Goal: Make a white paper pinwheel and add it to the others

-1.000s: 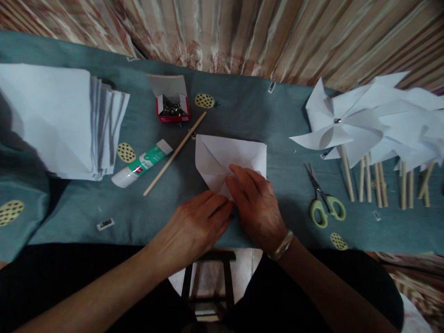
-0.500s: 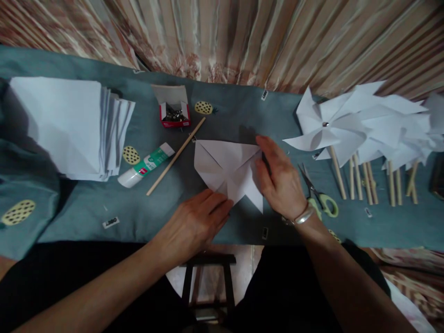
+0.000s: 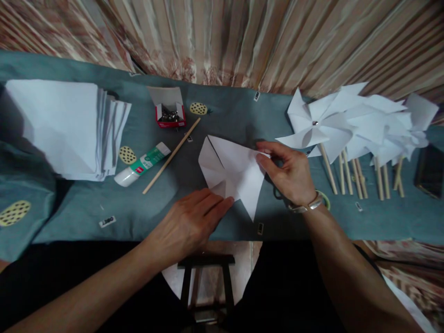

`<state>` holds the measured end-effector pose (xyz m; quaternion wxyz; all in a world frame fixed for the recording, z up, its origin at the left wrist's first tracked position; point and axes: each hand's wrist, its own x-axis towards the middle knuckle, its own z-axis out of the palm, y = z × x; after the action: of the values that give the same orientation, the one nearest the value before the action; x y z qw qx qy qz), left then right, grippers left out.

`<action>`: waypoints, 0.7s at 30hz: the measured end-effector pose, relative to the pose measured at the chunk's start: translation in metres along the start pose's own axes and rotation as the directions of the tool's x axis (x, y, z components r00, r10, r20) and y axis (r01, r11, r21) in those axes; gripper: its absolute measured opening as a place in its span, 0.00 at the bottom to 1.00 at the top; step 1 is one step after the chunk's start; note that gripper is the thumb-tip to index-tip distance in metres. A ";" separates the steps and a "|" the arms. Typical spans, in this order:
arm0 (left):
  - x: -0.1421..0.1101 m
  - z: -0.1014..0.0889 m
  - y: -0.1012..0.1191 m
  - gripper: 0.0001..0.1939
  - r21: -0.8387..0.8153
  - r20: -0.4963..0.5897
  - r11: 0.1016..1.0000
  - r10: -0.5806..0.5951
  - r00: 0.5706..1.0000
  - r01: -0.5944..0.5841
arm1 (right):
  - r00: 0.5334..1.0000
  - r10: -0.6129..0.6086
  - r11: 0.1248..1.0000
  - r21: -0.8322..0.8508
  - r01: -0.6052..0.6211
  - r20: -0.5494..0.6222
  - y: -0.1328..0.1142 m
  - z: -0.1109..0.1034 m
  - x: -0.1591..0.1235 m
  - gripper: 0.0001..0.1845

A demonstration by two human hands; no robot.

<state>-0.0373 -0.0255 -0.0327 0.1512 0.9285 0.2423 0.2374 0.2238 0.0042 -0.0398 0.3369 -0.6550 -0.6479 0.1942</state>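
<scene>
A partly folded white paper pinwheel (image 3: 232, 169) lies in front of me, with slits cut toward its middle and some corners bent inward. My left hand (image 3: 196, 215) is closed on its near edge, fingertips pressing a folded corner by the centre. My right hand (image 3: 289, 169) pinches the right corner between thumb and fingers. Left of the paper a thin wooden stick (image 3: 171, 156) lies slanted beside a green and white glue stick (image 3: 142, 165). Scissors (image 3: 326, 200) are mostly hidden under my right hand and wrist.
A small red box (image 3: 170, 121) of metal fasteners stands open at the back. At the left is a stack of white paper (image 3: 55, 129). Several finished pinwheels (image 3: 333, 120) on sticks overlap at the right, near a dark flat object (image 3: 430, 171). A curtain (image 3: 222, 41) hangs behind.
The paper has turned clockwise, its right corner now lower. My right hand has gone from resting beside that corner to pinching it, and covers the scissors. The left hand keeps its hold.
</scene>
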 end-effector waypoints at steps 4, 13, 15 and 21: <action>-0.001 0.001 -0.006 0.15 0.052 -0.003 0.999 0.000 1.000 0.000 | 0.989 0.146 0.962 0.234 -0.138 -0.015 0.010 -0.009 -0.012 0.12; 0.011 -0.005 -0.048 0.12 0.237 -0.121 0.971 0.008 0.993 0.021 | 0.899 0.338 0.815 0.390 -0.428 0.280 -0.008 -0.031 -0.058 0.17; 0.015 -0.007 -0.048 0.15 0.225 -0.161 0.973 -0.010 0.987 0.046 | 0.878 0.324 0.805 0.384 -0.451 0.352 -0.011 -0.031 -0.065 0.19; 0.016 0.002 -0.007 0.10 0.135 -0.099 0.988 0.086 0.991 -0.073 | 0.903 0.319 0.912 0.167 -0.375 0.287 -0.013 -0.027 -0.074 0.20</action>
<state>-0.0265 -0.0113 -0.0314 0.0675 0.9316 0.2278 0.2752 0.2267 -0.0743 -0.0250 0.2811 -0.6890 -0.5325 0.4034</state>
